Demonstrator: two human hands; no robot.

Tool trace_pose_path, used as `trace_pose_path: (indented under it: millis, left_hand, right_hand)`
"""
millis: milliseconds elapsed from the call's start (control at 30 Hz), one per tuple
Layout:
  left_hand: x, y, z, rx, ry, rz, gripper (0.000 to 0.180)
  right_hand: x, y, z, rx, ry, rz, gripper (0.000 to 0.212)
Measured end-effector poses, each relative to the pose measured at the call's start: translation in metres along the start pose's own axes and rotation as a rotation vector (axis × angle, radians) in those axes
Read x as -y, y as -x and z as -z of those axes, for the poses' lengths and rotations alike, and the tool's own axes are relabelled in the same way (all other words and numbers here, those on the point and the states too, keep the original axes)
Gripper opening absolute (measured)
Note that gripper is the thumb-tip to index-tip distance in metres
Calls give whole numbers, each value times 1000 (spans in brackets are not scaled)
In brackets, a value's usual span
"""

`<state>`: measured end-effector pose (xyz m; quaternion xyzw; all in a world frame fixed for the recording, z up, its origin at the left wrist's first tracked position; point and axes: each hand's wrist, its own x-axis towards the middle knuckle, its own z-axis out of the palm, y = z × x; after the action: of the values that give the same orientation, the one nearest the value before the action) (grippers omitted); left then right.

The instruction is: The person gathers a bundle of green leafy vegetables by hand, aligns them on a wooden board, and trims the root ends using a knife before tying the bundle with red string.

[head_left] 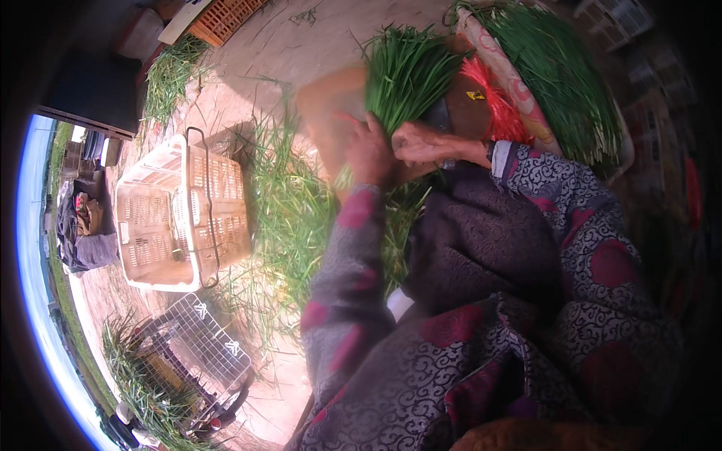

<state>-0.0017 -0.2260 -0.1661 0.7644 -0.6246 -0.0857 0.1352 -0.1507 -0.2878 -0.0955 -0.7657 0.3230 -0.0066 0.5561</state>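
Observation:
A thick bunch of green chives lies on a brown board, its leaves fanning away from me. My left hand is closed at the near left side of the bunch, fingers against the stems. A bit of red strip shows beside its fingers. Touching or almost touching it, my right hand is closed in a fist-like pinch at the near end; what it pinches is hidden. To the right of the bunch lies a bundle of red plastic strips.
A large heap of chives rests at the right behind a rolled patterned cloth. Loose leaves litter the floor at left, beside a pale plastic crate and a wire rack. An orange crate stands at the back.

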Motion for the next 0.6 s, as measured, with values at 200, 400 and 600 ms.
trace_pose_path:
  millis: [200,400,600]
  left_hand:
    - [15,4,2,-97,9,-55,103]
    - [12,-9,-8,-43,83,-54,103]
    - [21,-3,-5,-34,19,-12,109]
  right_hand:
    - [47,-74,33,-148,521,341,25]
    - [3,-176,42,-174,612,382,26]
    - [0,-217,8,-282,636,117,40]
